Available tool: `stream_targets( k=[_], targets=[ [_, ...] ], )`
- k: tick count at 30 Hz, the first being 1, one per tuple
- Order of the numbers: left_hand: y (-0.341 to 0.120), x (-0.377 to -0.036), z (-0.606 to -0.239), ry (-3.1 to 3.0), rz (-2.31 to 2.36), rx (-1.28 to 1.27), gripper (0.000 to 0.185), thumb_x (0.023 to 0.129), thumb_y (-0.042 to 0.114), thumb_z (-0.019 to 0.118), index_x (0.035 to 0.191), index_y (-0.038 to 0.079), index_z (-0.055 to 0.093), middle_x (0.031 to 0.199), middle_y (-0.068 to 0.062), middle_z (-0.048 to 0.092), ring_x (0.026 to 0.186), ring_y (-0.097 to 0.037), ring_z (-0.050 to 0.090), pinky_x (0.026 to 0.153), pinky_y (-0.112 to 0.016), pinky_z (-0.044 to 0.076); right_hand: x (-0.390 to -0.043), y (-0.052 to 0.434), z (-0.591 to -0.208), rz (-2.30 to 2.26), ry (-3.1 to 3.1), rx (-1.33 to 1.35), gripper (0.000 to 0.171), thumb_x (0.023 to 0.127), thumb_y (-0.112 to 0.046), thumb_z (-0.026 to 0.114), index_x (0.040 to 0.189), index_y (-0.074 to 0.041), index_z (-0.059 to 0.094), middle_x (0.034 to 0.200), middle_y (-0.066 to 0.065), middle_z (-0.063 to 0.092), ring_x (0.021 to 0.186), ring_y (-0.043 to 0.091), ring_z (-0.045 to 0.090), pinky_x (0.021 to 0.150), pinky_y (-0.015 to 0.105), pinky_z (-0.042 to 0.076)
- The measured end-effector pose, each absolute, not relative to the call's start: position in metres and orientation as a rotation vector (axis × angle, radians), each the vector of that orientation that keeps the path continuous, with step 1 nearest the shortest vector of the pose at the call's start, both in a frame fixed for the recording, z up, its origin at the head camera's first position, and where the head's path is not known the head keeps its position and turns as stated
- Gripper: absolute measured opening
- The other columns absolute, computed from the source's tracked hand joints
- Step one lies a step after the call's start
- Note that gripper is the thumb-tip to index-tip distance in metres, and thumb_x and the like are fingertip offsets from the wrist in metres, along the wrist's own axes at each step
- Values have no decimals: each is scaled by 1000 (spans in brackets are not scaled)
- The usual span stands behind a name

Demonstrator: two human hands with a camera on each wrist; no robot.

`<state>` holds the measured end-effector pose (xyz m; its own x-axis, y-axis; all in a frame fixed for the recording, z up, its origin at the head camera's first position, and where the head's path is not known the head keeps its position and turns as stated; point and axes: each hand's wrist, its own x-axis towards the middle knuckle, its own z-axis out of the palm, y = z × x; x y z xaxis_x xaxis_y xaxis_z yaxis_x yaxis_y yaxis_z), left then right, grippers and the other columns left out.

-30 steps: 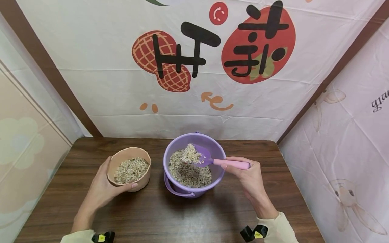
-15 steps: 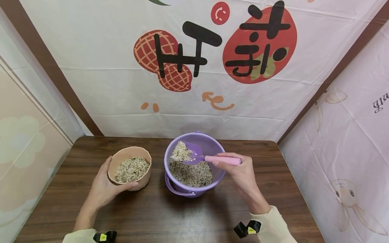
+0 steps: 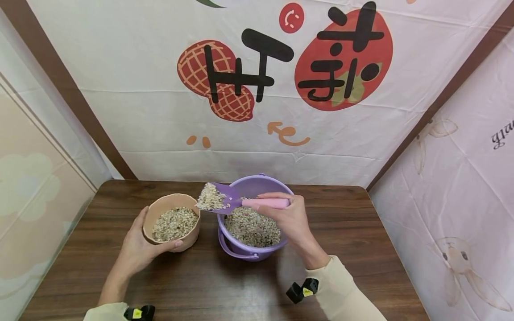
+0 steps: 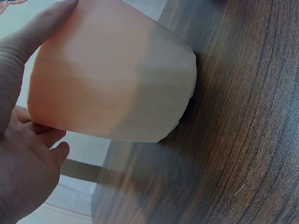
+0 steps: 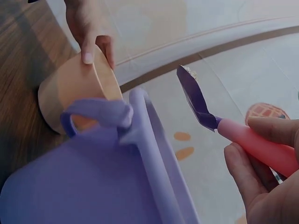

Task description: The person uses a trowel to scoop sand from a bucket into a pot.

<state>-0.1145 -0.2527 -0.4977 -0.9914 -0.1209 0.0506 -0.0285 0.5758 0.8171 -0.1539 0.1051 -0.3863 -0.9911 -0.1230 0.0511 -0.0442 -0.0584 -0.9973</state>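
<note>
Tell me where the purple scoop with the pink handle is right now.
In the head view, the purple scoop with the pink handle is held by the right hand, its grain-loaded blade between the purple bucket and peach cup.

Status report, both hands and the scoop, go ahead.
Left hand holds peach cup. Right hand grips loaded scoop, between bucket and cup. Path clear.

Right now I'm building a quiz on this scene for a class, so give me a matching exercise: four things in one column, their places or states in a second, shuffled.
Things:
1. peach-coloured round plastic cup
2. purple plastic bucket
3. purple scoop with a pink handle
4. dark wooden table

States:
A. bears both containers
B. gripped by the left hand
C. stands free, half full of grain
D. held in the right hand, loaded with grain

Pairs: 1-B, 2-C, 3-D, 4-A
</note>
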Motion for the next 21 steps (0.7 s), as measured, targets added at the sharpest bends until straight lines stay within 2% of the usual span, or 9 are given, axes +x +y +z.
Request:
stream_targets(
  k=[3,6,9,13,18,21],
  targets=[
    [-253,-115,-498,-2692,-1412,127,138,66,34,97,162,2,5,159,-34,22,139,-55,30,105,-72,30,-158,93,-386,-2229,2086,-218,32,76,-12,91,102,1,79,89,14,77,83,32,75,76,36,61],
    [-253,-115,-497,-2692,-1426,129,137,66,33,97,163,3,4,159,-35,22,139,-55,30,105,-72,30,-162,81,-387,-2222,2074,-268,29,76,-8,89,101,1,79,87,14,77,79,34,74,71,35,61],
    [-253,-114,-497,-2694,-1435,135,137,67,34,97,163,5,3,159,-35,22,139,-55,30,105,-73,30,-165,70,-389,-2213,2081,-316,27,77,-2,86,101,4,78,86,14,77,74,27,73,69,33,61],
    [-253,-113,-497,-2698,-1439,145,138,67,35,97,163,6,3,158,-36,23,139,-56,30,104,-74,30,-169,56,-393,-2153,2131,-343,27,76,-3,87,100,5,78,84,10,77,72,17,73,67,31,60],
    [-253,-113,-497,-2696,-1448,146,138,67,35,97,164,7,2,157,-37,23,139,-56,29,105,-75,28,-172,38,-397,-2000,2305,-356,23,73,-16,93,92,-9,82,77,-1,76,72,13,73,63,27,58],
    [-253,-113,-497,-2697,-1448,150,138,66,35,97,163,6,2,157,-37,24,139,-56,30,105,-74,29,-173,28,-399,-1926,2375,-352,19,72,-15,92,89,-15,83,75,-6,76,73,9,72,62,24,56]
  ],
)
